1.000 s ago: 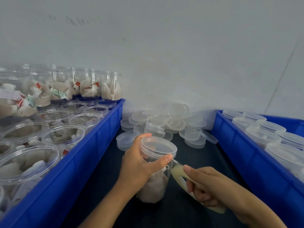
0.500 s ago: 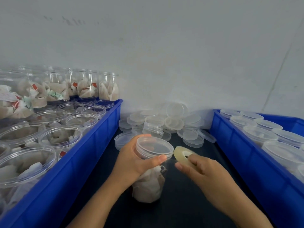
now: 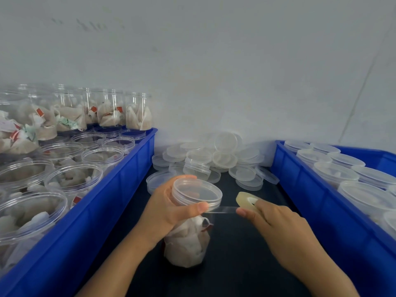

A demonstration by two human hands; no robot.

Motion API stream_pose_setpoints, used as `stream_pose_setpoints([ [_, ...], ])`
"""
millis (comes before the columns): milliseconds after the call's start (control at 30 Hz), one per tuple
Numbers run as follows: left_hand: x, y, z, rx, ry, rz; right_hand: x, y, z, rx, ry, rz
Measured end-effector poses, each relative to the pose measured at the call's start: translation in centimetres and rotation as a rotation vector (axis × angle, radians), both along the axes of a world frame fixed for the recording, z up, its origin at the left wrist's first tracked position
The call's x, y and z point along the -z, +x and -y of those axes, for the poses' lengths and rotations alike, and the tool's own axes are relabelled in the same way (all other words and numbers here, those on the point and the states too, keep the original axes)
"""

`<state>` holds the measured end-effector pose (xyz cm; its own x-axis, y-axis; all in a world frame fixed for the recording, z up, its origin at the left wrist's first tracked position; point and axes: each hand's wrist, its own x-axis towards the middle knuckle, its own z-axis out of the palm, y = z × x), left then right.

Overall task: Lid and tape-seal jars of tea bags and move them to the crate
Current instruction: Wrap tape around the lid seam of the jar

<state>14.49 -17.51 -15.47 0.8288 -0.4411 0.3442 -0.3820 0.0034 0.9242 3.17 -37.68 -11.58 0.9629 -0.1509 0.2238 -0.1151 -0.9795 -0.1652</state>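
Between the two crates, on the worktop, the left hand (image 3: 169, 209) grips the lidded jar (image 3: 191, 224) upright while the right hand (image 3: 272, 219), just beside it, pinches the tape roll (image 3: 246, 201), its strip stretched level to the lid's rim

L crate (image 3: 120, 189) cut off, frame edge

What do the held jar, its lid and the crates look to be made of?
Jar: apparently clear, glossy rigid plastic; the tea bags show plainly through its wall. Lid: translucent, slightly milky plastic, probably softer; the inside shows hazily. Left crate and right crate: opaque blue moulded plastic with a soft sheen and ribbed walls.
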Motion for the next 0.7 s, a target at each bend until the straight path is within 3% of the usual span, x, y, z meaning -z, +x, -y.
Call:
stream_pose_setpoints([
  [233,0.27,-0.3,0.2,0.107,-0.105,-0.115,-0.27,-0.05,-0.94,-0.014,0.013,0.012],
  [700,0.19,-0.52,-0.04,0.2,-0.111,-0.2,0.57,0.35,-1.19,0.027,-0.023,0.02],
])
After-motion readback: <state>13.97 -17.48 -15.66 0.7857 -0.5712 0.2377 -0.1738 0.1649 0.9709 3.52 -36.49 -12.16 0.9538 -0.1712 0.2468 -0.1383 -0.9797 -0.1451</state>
